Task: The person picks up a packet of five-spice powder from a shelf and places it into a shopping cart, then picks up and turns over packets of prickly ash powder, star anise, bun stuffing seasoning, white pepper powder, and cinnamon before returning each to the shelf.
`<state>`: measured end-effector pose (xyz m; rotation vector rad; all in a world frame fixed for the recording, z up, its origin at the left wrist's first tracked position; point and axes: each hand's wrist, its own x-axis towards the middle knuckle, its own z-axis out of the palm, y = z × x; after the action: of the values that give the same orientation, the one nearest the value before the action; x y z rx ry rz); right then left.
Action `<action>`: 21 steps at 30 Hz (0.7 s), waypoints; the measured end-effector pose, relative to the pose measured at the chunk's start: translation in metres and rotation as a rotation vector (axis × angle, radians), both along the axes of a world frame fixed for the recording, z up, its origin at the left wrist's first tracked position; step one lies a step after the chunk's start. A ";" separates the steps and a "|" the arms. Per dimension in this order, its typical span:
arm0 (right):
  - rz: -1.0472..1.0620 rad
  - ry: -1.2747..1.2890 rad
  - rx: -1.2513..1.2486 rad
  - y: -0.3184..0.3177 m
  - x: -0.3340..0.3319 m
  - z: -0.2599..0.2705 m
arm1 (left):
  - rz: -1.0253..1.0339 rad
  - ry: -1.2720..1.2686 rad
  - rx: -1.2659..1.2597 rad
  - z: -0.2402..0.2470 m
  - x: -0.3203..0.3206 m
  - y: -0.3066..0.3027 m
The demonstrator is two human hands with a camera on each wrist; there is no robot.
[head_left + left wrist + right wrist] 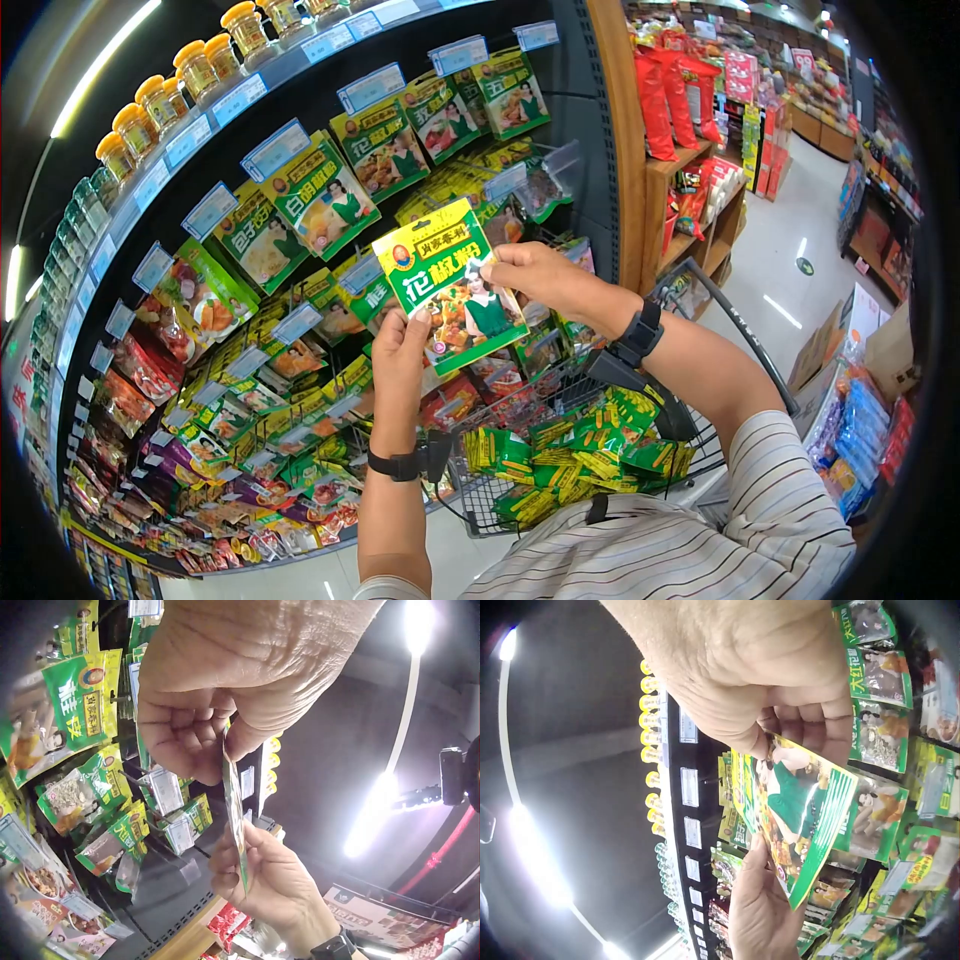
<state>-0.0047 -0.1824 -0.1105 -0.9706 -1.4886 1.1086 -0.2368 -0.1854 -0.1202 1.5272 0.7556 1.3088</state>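
Note:
Both hands hold up a green and yellow packet of Sichuan pepper powder (pixel 455 290), its printed front towards the head camera. My left hand (pixel 400 345) pinches the packet's left edge with the thumb over the front. At the opposite edge, the thumb and fingers of my right hand (pixel 540 275) grip it. Seen edge-on in the left wrist view, the packet (pixel 235 802) looks thin and flat between the left hand (pixel 225 697) and right hand (pixel 270 877). Behind it hang many similar spice packets (pixel 315 195) on shelf hooks.
A shopping cart (pixel 480 505) with a heap of green and yellow packets (pixel 580 455) stands just below the hands. Orange-lidded jars (pixel 190 65) line the top shelf. A wooden shelf end (pixel 615 130) with red bags (pixel 685 90) is at the right, beside an aisle floor (pixel 790 230).

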 end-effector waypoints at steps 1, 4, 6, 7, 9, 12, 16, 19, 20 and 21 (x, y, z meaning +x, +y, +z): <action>0.003 -0.003 0.002 -0.001 -0.001 0.002 | 0.000 0.002 0.010 0.000 -0.001 0.000; 0.007 -0.023 0.015 -0.006 -0.005 0.008 | 0.006 0.034 0.023 -0.007 -0.011 0.006; 0.006 -0.052 0.030 -0.003 -0.005 0.006 | 0.011 0.042 0.026 -0.010 -0.015 0.008; 0.005 -0.073 0.039 0.002 -0.005 0.003 | 0.013 0.036 0.027 -0.010 -0.016 0.008; 0.008 -0.071 0.035 0.005 -0.006 -0.002 | 0.020 0.028 0.024 -0.011 -0.019 0.008; 0.030 -0.038 0.011 0.003 -0.015 0.003 | 0.049 0.020 0.023 -0.009 -0.024 0.004; 0.066 -0.035 0.049 -0.009 -0.029 0.017 | 0.081 -0.013 0.034 -0.004 -0.029 -0.004; 0.084 -0.036 0.047 -0.005 -0.036 0.014 | 0.088 -0.048 0.019 -0.009 -0.038 -0.002; 0.091 -0.042 0.038 -0.003 -0.039 0.013 | 0.095 -0.058 0.010 -0.011 -0.042 -0.001; 0.093 -0.039 0.031 -0.003 -0.042 0.013 | 0.104 -0.034 0.025 -0.016 -0.049 0.004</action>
<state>-0.0471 -0.1855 -0.0971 -0.9143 -1.5915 1.1349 -0.2856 -0.1815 -0.1358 1.4989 0.8092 1.4226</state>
